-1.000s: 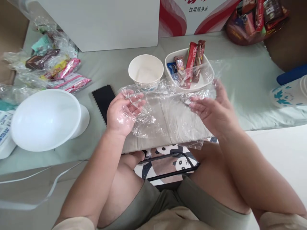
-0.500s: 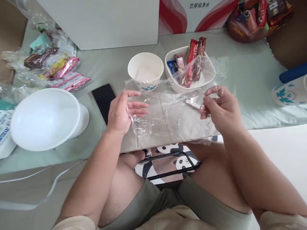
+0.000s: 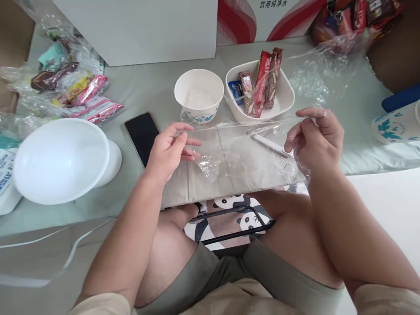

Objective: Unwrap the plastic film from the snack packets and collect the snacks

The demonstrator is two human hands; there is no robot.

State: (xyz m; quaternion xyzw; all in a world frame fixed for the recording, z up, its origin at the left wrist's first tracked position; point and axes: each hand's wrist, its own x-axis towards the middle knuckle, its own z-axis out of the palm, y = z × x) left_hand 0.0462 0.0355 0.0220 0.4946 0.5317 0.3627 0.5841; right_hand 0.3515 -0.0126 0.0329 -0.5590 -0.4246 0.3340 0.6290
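A sheet of clear plastic film [image 3: 229, 164] stretches between my hands, above the table's front edge. My left hand [image 3: 169, 151] has its fingers spread, and the film touches its fingertips. My right hand [image 3: 316, 138] is curled with thumb and fingers pinching the film, part of which trails out to the back right. Under the film lies a slim white object [image 3: 271, 145] whose kind I cannot make out. Behind the film stand a white paper bowl [image 3: 199, 94] with blue leaves and a square white bowl [image 3: 284, 98] with several wrapped snack bars [image 3: 262, 85].
A black phone [image 3: 141, 135] lies left of my left hand. Farther left are a large white tub [image 3: 62, 162] and a heap of wrapped snacks [image 3: 82, 94]. Cartons [image 3: 138, 30] stand at the back. A leaf-patterned paper cup [image 3: 393, 127] lies at the right edge.
My right hand has moved right and slightly up, drawing the film with it. The film now reaches farther to the back right and lies off the snack bowl more. My left hand has turned slightly.
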